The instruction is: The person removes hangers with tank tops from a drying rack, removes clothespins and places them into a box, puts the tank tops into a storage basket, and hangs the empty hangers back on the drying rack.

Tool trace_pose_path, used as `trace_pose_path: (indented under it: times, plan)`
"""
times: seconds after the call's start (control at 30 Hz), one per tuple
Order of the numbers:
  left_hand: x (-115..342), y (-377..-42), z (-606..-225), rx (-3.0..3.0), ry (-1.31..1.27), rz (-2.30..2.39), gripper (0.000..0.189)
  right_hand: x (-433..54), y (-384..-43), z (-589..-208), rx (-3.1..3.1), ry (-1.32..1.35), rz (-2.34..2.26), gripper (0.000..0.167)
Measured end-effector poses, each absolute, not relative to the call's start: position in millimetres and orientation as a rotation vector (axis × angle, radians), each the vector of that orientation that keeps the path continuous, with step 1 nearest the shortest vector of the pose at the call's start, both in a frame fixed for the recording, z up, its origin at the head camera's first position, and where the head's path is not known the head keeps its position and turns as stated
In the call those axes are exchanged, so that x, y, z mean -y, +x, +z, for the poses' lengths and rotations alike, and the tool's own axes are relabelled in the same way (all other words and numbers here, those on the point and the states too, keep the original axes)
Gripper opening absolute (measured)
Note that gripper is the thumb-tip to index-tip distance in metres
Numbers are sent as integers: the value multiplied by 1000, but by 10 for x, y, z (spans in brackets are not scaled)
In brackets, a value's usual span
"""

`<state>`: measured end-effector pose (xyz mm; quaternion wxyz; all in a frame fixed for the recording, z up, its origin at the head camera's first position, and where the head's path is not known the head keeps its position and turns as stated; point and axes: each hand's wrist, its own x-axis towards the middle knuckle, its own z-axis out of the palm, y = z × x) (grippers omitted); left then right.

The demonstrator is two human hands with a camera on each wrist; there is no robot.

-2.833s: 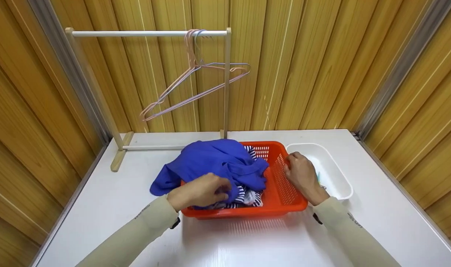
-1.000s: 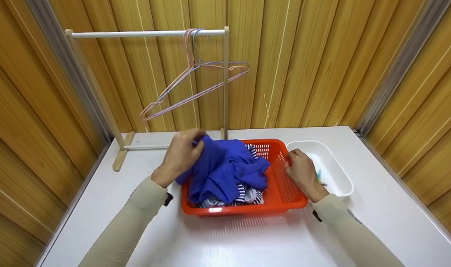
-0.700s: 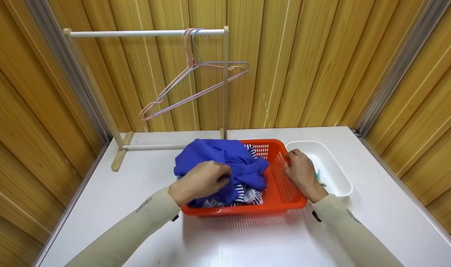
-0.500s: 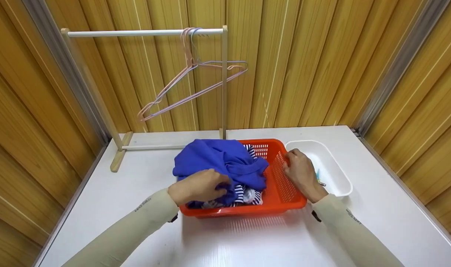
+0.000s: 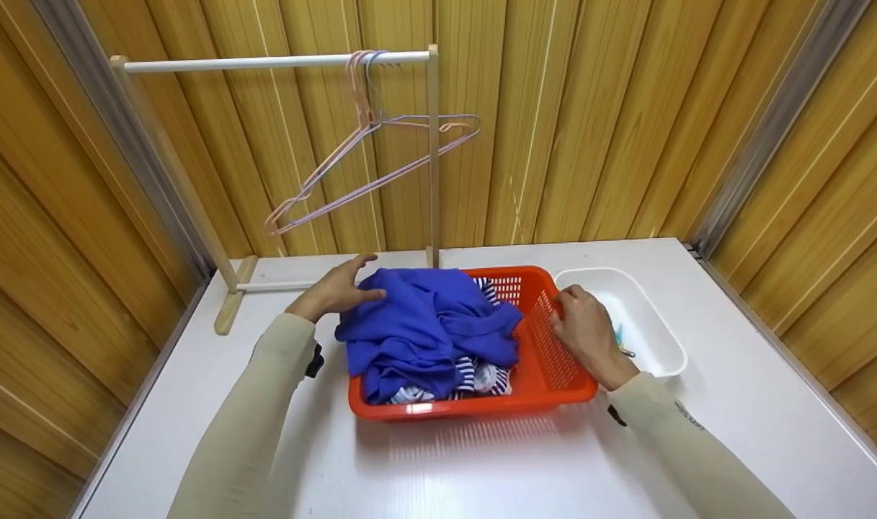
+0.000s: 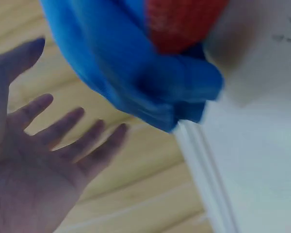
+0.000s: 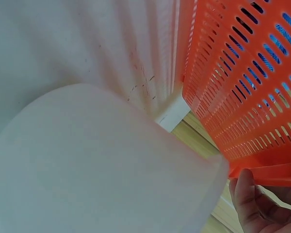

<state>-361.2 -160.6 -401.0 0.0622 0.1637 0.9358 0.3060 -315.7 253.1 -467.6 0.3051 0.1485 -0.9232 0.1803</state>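
Observation:
A blue cloth garment (image 5: 409, 310) lies heaped in the left and middle of a red plastic basket (image 5: 546, 386). Black-and-white striped cloth (image 5: 465, 375) shows from under it. My left hand (image 5: 334, 288) is at the heap's back left side, its fingers spread. In the left wrist view this hand (image 6: 43, 155) holds nothing, and the blue cloth hangs in front of it. With bent fingers my right hand (image 5: 586, 328) grips the basket's right rim; its fingertips (image 7: 245, 189) show at that rim in the right wrist view.
Behind the basket on the left stands a clothes rack (image 5: 279, 63) with several pink and purple hangers (image 5: 370, 191) near its right post. A white tray (image 5: 651, 324) with small items sits right of the basket. Wood-patterned walls surround the white table (image 5: 452, 476).
The blue garment's left end, earlier draped outside the basket, now lies gathered over it. My left hand has let go of the cloth and moved back left, fingers spreading. My right hand stays put.

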Motion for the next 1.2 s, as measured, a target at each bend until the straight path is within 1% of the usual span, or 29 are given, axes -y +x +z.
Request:
trace_pose_path:
  times: [0.2, 0.33, 0.43, 0.63, 0.77, 0.87, 1.07, 1.2]
  plan:
    - [1725, -3699, -4168, -2639, 330, 889, 91, -2517, -3161, -4688, 2439, 402, 446, 13]
    - [1771, -3722, -4220, -2521, 257, 971, 94, -2502, -3154, -4681, 2435, 403, 461, 12]
    - [1808, -3733, -4235, -2522, 230, 1012, 83, -2496, -3151, -4671, 2431, 403, 470, 12]
    - [1859, -3747, -4231, -2803, 264, 1023, 40, -2496, -3156, -4657, 2430, 407, 480, 14]
    - [1841, -3760, -4196, -2969, 319, 1044, 21, -2496, -3164, -4655, 2425, 399, 482, 13]
    - [1796, -3751, -4137, -3033, 366, 1063, 16, -2496, -3166, -4658, 2428, 397, 477, 13]
    - [1575, -3701, -3888, -3083, 456, 1188, 13, -2513, -3163, -4676, 2440, 389, 472, 14]
    - [1353, -3632, -3684, -3128, 609, 1266, 11, -2531, -3171, -4682, 2434, 395, 479, 13]
